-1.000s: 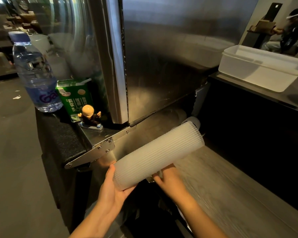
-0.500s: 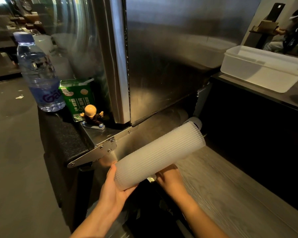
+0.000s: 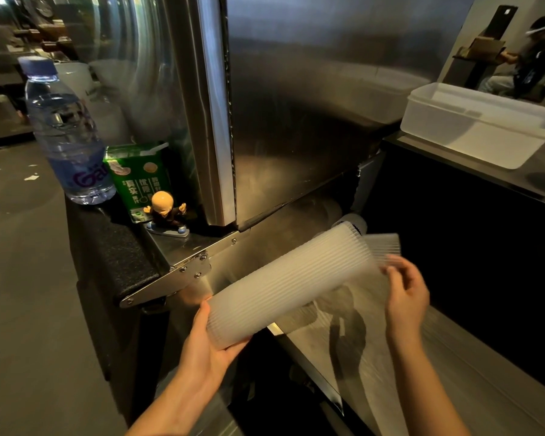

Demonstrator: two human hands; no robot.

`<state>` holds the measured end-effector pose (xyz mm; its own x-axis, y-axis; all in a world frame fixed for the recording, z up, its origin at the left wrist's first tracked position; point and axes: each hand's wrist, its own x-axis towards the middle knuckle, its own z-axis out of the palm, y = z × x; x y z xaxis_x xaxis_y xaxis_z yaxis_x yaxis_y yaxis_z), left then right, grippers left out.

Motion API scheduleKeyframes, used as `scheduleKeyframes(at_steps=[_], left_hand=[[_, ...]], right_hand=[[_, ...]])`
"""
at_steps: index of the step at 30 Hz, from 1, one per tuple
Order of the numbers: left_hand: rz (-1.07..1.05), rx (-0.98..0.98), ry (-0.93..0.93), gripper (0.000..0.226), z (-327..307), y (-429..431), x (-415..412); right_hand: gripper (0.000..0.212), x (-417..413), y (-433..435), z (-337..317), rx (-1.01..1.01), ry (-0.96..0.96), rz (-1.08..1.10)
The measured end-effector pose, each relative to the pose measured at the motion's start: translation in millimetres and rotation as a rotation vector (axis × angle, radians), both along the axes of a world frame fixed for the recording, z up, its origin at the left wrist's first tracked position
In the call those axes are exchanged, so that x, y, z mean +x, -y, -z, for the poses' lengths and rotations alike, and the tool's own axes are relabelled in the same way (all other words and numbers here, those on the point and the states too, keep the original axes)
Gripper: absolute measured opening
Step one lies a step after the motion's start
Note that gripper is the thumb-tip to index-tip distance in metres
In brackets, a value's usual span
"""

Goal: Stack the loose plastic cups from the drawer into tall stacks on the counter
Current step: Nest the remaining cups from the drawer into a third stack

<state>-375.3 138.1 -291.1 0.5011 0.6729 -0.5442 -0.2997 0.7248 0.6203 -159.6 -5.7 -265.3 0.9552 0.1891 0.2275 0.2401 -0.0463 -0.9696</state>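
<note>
- Head view: L hand (image 3: 208, 350) grasps the near, lower end of the long cup stack (image 3: 293, 284), palm under it.
- Stack's long axis runs from L hand up and away to the R, and the far end sits just beside R hand (image 3: 406, 297).
- R hand curls round a short bunch of loose cups (image 3: 386, 247), blurred. Touching the stack or not, can't tell.
- My read: R hand is nearer the far end, so I'd feed the bunch in along the axis w/ L bracing.
- Stack looks held above the counter (image 3: 453, 388).

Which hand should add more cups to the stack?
Probably the right hand: it holds loose cups beside the far end of the stack, while the left hand grips its near end.
</note>
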Motion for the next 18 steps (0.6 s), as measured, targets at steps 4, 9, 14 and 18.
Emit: scheduleKeyframes(at_steps=[4, 9, 14, 18], left_hand=[[-0.003, -0.002, 0.005, 0.029, -1.8, 0.7, 0.1], [-0.012, 0.005, -0.007, 0.031, -0.5, 0.9, -0.7], [0.0, 0.015, -0.017, 0.029, 0.2, 0.1, -0.8], [-0.013, 0.004, -0.025, 0.029, 2.6, 0.0, -0.9]], right_hand=[[0.028, 4.8, 3.9, -20.6, 0.087, 0.121, 0.019], [0.021, 1.6, 1.1, -24.1, 0.109, 0.157, -0.116], [0.033, -4.8, 0.1, -15.8, 0.071, 0.079, -0.18], [0.038, -13.2, -2.1, -11.3, -0.054, 0.035, -0.243]])
